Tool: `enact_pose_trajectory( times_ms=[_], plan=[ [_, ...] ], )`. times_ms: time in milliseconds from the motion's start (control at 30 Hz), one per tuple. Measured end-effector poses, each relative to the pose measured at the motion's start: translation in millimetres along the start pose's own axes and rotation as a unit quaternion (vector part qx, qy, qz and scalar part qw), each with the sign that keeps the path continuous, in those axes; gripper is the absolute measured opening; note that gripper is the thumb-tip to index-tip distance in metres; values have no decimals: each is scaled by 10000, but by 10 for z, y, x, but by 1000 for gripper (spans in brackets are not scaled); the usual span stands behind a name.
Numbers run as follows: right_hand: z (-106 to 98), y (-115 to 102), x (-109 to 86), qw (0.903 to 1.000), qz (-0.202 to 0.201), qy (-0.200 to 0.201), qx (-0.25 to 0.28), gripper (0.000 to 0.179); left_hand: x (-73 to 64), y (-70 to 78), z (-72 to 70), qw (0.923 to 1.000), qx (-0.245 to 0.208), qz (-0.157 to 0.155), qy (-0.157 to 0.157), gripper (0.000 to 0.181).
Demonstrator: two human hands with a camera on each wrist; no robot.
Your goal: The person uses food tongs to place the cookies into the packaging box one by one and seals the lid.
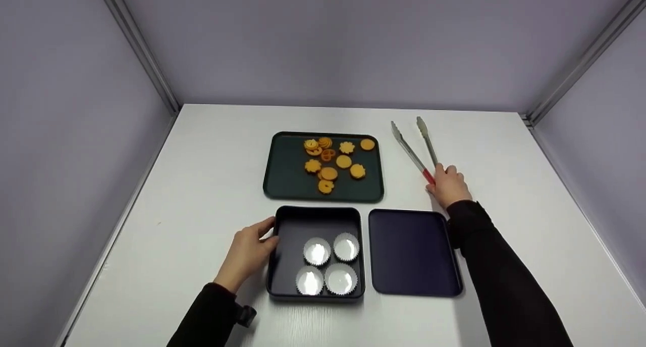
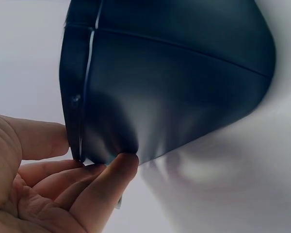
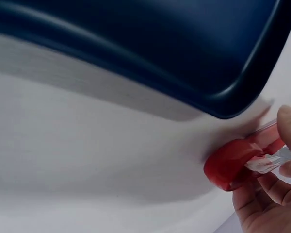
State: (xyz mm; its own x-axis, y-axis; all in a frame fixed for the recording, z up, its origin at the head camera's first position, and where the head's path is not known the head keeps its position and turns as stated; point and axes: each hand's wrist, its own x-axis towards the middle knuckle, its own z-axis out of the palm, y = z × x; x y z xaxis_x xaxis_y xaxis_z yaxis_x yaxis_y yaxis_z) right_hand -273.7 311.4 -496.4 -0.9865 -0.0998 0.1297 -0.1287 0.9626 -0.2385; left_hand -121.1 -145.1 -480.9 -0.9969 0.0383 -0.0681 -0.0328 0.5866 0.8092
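At the left side of a dark blue square box [image 1: 287, 251], my left hand [image 1: 251, 248] holds the wall near the rim. Its thumb and fingertips meet the wall and rim in the left wrist view. Several white paper baking cups [image 1: 340, 279] stand inside the box toward the right and front. My right hand [image 1: 450, 186] grips tongs [image 1: 413, 155] with red handles, their metal arms spread apart and pointing toward the back. In the right wrist view the rounded red handle end [image 3: 228, 162] shows beside the fingers.
Behind the box lies a dark green tray [image 1: 287, 183] with several cookies [image 1: 343, 161] of round, flower and pretzel shapes. A flat dark blue lid [image 1: 414, 253] lies right of the box, close to my right sleeve. Pale panels [image 1: 333, 49] stand around the white table [image 1: 202, 175].
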Motion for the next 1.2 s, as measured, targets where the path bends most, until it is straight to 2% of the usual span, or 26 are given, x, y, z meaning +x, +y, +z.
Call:
enact_pose_trajectory(
  times_ms=[200, 467, 867, 1033, 1200],
  plan=[
    [-10, -6, 1, 9992, 191, -328, 159, 60, -1, -10, -4, 10000, 27, 30, 33, 49],
    [-5, 15, 23, 9982, 387, -412, 212, 63, -13, 4, -10, 10000, -16, -38, -77, 49],
    [-145, 34, 25, 9911, 1072, -160, 779, 40, -3, 9, -13, 9999, 100, -89, -82, 49],
    [-236, 9, 19, 9856, 1302, -63, 1081, 53, -4, 8, -10, 9999, 148, -36, -41, 49],
    [-352, -46, -2, 9865, 1100, 276, 1181, 64, -4, 9, -15, 9999, 99, -39, -39, 49]
  ],
)
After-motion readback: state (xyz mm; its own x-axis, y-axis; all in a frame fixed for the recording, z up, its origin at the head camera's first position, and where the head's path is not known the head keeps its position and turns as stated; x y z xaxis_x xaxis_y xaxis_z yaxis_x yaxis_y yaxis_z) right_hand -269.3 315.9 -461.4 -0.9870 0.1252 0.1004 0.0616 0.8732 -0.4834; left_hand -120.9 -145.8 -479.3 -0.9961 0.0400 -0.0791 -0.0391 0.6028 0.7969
